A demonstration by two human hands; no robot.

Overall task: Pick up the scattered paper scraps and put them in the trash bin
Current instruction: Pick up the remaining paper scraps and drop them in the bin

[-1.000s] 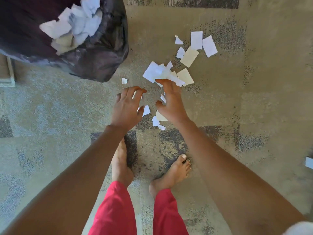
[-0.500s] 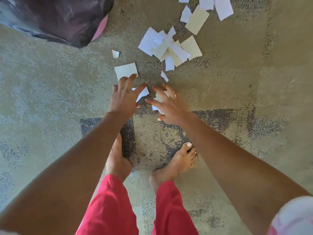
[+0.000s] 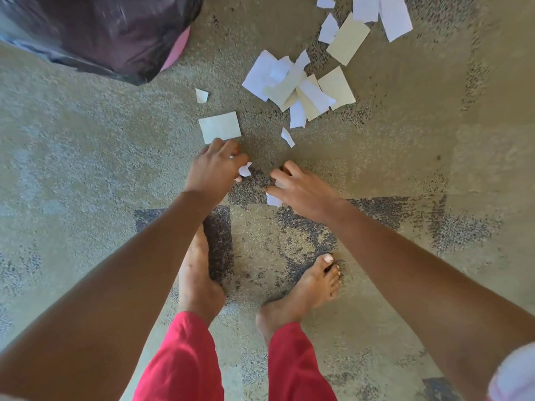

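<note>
Spanning the whole view, the mottled beige-and-grey carpet point(image 3: 86, 169) carries the bin lined with a dark glossy plastic bag point(image 3: 110, 33) at upper left and an overlapping heap of white and cream paper scraps point(image 3: 298, 85) near it. The left hand point(image 3: 214, 172) curls, pinching a crumpled white scrap point(image 3: 245, 170); the right hand point(image 3: 301, 189) lies spread over another white scrap point(image 3: 273, 200). Judged light, limp and tear-prone, flat scraps lift best by an edge.

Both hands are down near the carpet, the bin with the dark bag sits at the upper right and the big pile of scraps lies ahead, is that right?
Not quite. The head view shows the bin at the upper left, not the upper right. The rest holds: the left hand and right hand are down near the carpet, and the big pile of scraps lies ahead.
</note>
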